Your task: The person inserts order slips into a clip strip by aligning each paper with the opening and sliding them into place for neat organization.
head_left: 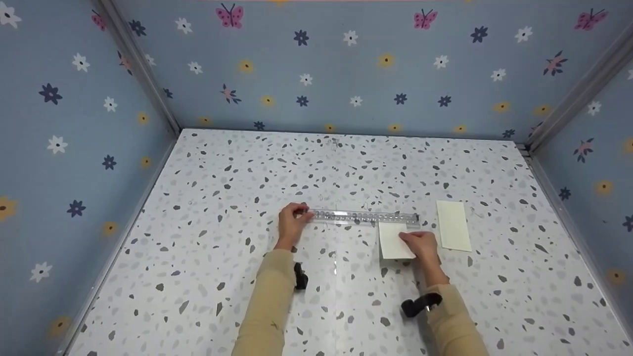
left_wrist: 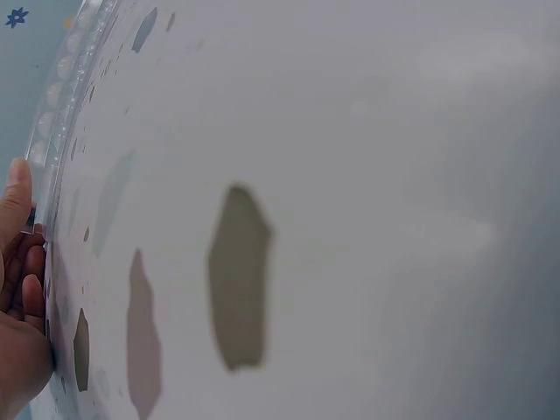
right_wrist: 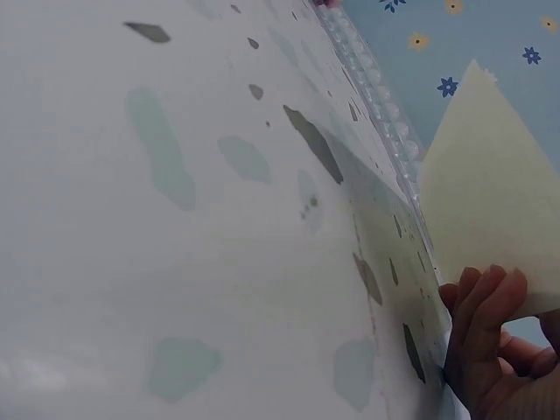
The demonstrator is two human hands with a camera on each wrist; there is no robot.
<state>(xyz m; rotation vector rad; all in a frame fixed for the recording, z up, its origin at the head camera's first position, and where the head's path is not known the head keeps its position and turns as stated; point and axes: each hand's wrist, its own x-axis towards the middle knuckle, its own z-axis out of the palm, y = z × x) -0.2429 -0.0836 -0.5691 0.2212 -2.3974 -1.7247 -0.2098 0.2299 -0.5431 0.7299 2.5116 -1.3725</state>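
A clear plastic ruler (head_left: 346, 216) with a row of round shapes lies crosswise on the table. My left hand (head_left: 293, 223) pinches its left end between thumb and fingers; the left wrist view shows the thumb on top of the ruler (left_wrist: 52, 96). Between the thumb and fingers of my right hand (head_left: 423, 245) is the right side of a pale yellow paper (head_left: 394, 241). This paper stands tilted off the table in the right wrist view, its top edge meeting the ruler's lower edge near the right end. Whether it passes over or under the ruler, I cannot tell.
Right of the ruler lies a second pale yellow paper (head_left: 454, 225), longer and flat. The speckled white table (head_left: 222, 296) is bordered by blue flowered panels (head_left: 336, 69) at the back and both sides. Black wrist mounts (head_left: 421, 304) sit on both forearms.
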